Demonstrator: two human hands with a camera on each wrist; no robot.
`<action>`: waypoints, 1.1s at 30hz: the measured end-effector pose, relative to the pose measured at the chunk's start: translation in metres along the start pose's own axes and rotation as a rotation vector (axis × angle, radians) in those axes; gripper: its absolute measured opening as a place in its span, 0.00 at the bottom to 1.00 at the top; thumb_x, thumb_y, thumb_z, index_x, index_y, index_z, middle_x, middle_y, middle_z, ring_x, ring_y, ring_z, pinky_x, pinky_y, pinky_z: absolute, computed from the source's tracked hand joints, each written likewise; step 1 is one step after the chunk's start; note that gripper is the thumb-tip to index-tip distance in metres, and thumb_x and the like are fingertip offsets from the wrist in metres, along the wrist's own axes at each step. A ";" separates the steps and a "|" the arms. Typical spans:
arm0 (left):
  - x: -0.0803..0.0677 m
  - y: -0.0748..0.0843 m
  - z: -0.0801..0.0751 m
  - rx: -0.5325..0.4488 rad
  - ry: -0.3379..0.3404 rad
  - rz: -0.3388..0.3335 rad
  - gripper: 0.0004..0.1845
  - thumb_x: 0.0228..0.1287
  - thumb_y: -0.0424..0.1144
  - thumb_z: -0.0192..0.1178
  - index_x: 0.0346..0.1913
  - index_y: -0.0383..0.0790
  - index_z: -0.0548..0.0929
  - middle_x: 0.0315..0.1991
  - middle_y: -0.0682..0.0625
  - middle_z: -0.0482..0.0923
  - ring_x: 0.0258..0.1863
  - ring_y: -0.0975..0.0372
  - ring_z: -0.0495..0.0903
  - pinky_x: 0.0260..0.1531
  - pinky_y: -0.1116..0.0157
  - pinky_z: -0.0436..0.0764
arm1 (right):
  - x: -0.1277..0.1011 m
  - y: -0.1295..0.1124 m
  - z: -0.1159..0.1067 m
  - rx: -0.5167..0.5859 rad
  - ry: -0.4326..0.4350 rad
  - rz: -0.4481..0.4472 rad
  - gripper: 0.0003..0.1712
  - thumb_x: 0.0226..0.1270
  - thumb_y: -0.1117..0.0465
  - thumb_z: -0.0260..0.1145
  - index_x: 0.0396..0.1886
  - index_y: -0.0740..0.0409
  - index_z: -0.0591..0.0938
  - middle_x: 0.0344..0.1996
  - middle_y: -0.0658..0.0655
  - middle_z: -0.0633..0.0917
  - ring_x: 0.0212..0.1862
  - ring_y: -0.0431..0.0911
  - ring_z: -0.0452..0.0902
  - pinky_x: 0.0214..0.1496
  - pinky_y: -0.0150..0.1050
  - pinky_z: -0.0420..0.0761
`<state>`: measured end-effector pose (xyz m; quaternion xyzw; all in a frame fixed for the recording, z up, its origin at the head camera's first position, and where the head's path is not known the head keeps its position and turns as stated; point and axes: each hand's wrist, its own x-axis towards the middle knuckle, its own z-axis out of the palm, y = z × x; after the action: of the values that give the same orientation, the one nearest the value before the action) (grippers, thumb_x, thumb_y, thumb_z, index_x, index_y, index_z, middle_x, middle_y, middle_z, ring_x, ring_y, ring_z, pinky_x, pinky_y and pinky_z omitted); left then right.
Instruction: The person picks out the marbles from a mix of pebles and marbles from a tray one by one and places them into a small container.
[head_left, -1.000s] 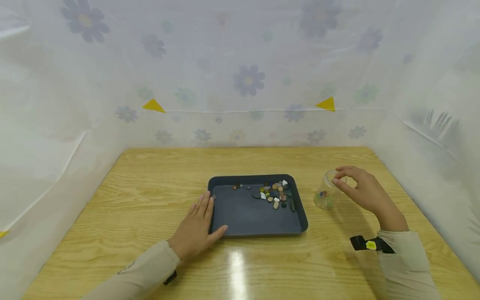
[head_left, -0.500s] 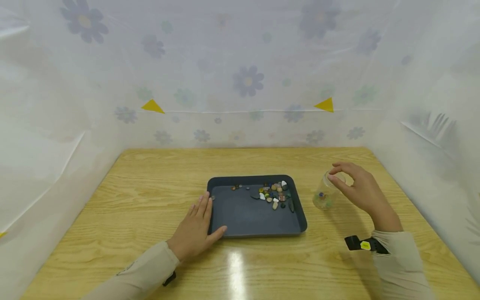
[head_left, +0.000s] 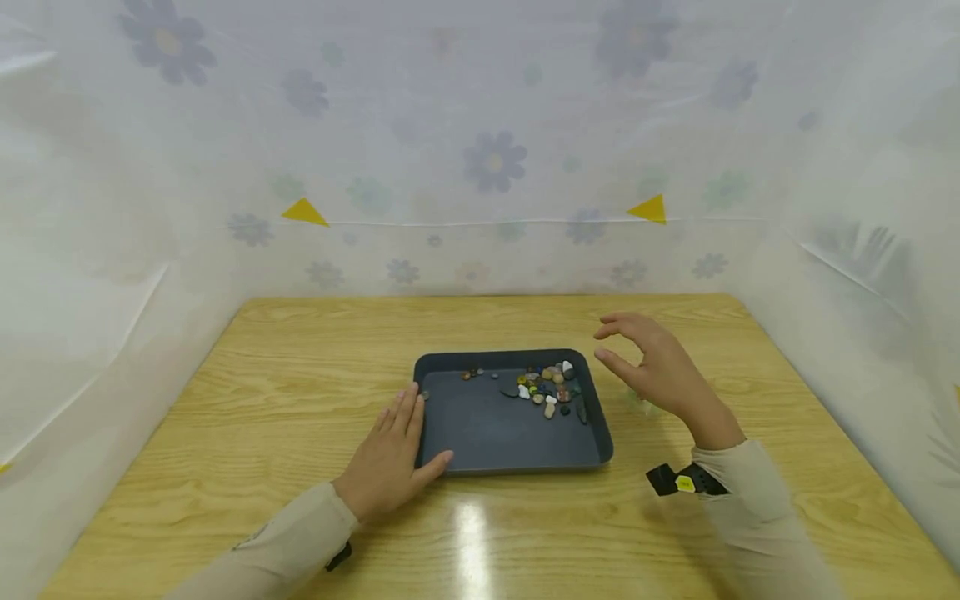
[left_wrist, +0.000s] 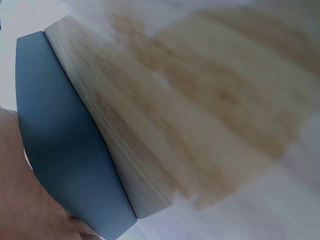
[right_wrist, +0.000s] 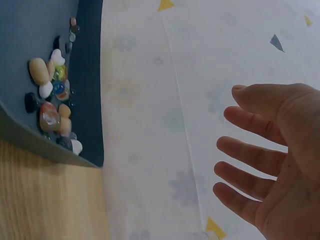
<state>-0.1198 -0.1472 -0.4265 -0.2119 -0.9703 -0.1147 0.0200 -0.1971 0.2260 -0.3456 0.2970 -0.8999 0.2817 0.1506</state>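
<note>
1. Head view: a dark blue-grey tray with rounded corners lies at the centre of the frame on a wooden table. A cluster of small coloured pebbles sits in its upper right part.
2. Head view: the left hand lies flat at lower centre-left, fingers straight and close together along the tray's left rim, thumb touching its near left corner. The right hand hovers right of the tray's upper right corner, fingers loosely spread and slightly bent, holding nothing.
3. Left wrist view: the tray's blue-grey wall runs down the left side beside blurred wood; part of the left hand shows at lower left, its fingers out of sight.
4. Right wrist view: the pebbles lie against the tray wall at upper left. The right hand fills the lower right, fingers apart and gently curved, empty.
</note>
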 end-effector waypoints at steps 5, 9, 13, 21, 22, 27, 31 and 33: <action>0.000 0.001 0.000 -0.011 0.000 0.000 0.48 0.69 0.65 0.43 0.72 0.25 0.52 0.75 0.33 0.41 0.74 0.43 0.46 0.69 0.45 0.55 | 0.009 -0.007 0.022 0.025 -0.093 0.008 0.14 0.66 0.60 0.66 0.50 0.57 0.82 0.63 0.64 0.72 0.65 0.63 0.63 0.61 0.63 0.66; 0.000 0.001 0.000 -0.013 -0.003 -0.004 0.48 0.69 0.66 0.43 0.72 0.25 0.52 0.75 0.33 0.41 0.74 0.43 0.46 0.69 0.45 0.55 | 0.013 -0.008 0.038 0.007 -0.158 0.040 0.13 0.66 0.59 0.66 0.49 0.54 0.82 0.65 0.66 0.69 0.67 0.66 0.58 0.63 0.66 0.62; 0.002 0.001 0.001 -0.016 -0.010 -0.009 0.48 0.69 0.67 0.41 0.73 0.26 0.52 0.75 0.34 0.39 0.74 0.43 0.45 0.69 0.45 0.54 | 0.015 -0.004 0.053 -0.051 -0.225 0.076 0.14 0.65 0.57 0.67 0.49 0.54 0.83 0.68 0.68 0.64 0.69 0.68 0.50 0.63 0.69 0.59; 0.003 0.000 0.002 -0.014 -0.010 -0.013 0.48 0.69 0.67 0.40 0.73 0.27 0.51 0.75 0.34 0.39 0.74 0.44 0.44 0.69 0.45 0.54 | 0.015 0.008 0.072 -0.112 -0.319 0.120 0.14 0.63 0.55 0.69 0.48 0.52 0.84 0.69 0.70 0.61 0.70 0.72 0.47 0.64 0.72 0.55; 0.003 0.000 0.002 -0.010 -0.013 -0.013 0.49 0.69 0.68 0.40 0.73 0.27 0.51 0.75 0.34 0.39 0.74 0.44 0.44 0.70 0.45 0.54 | 0.015 0.008 0.073 -0.111 -0.325 0.123 0.14 0.63 0.55 0.69 0.48 0.52 0.84 0.69 0.70 0.61 0.70 0.72 0.47 0.64 0.72 0.55; 0.003 0.000 0.003 -0.006 -0.015 -0.012 0.48 0.69 0.68 0.39 0.73 0.27 0.51 0.75 0.34 0.39 0.74 0.44 0.44 0.70 0.46 0.53 | 0.016 0.008 0.078 -0.121 -0.333 0.106 0.14 0.62 0.56 0.70 0.47 0.53 0.85 0.68 0.72 0.63 0.69 0.73 0.49 0.63 0.72 0.57; 0.004 0.000 0.004 -0.003 -0.013 -0.011 0.48 0.69 0.68 0.39 0.73 0.27 0.51 0.75 0.34 0.39 0.74 0.44 0.44 0.70 0.46 0.53 | 0.016 0.007 0.080 -0.118 -0.328 0.104 0.14 0.61 0.57 0.70 0.47 0.53 0.85 0.68 0.72 0.63 0.69 0.74 0.49 0.61 0.73 0.58; 0.004 0.000 0.005 0.000 -0.013 -0.009 0.48 0.69 0.68 0.38 0.73 0.27 0.51 0.75 0.34 0.39 0.74 0.44 0.44 0.70 0.46 0.53 | 0.017 0.006 0.081 -0.121 -0.326 0.106 0.13 0.61 0.57 0.70 0.46 0.52 0.85 0.68 0.71 0.63 0.69 0.73 0.49 0.61 0.74 0.58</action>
<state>-0.1234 -0.1449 -0.4307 -0.2083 -0.9714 -0.1135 0.0134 -0.2228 0.1741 -0.4056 0.2815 -0.9420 0.1825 0.0052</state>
